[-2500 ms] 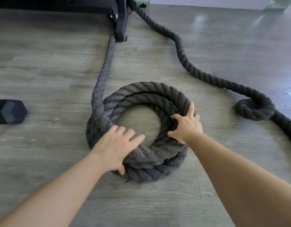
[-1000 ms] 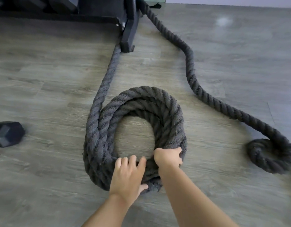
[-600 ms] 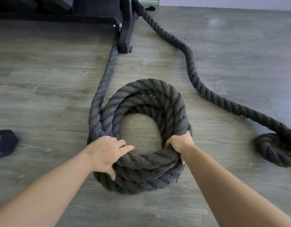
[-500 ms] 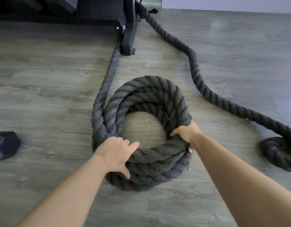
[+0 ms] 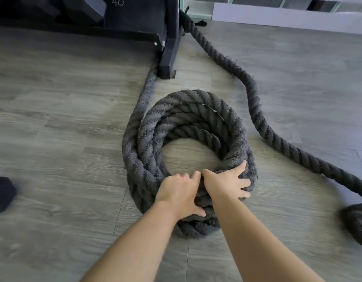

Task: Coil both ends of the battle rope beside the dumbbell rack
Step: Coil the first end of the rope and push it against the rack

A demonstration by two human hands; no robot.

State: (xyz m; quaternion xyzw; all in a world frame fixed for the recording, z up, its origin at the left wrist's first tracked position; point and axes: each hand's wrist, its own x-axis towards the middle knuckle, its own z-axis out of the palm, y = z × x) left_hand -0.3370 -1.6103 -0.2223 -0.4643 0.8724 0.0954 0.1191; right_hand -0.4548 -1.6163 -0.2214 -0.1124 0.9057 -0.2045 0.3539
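Note:
A thick dark grey battle rope lies on the wood floor. One end is wound into a stacked coil of several turns in the middle of the view. Both hands rest side by side on the coil's near edge. My left hand curls over the top turns. My right hand presses on them with fingers spread. The rope's other half snakes from the black dumbbell rack's foot to the right. It ends in a small loose loop at the right edge.
The dumbbell rack, marked 40, stands at the top left. A black dumbbell head lies on the floor at the left edge. A white wall base runs along the top right.
The coil has slid closer to the rack. My hands have come together on its near edge, and my right hand has shifted from gripping to pressing with spread fingers.

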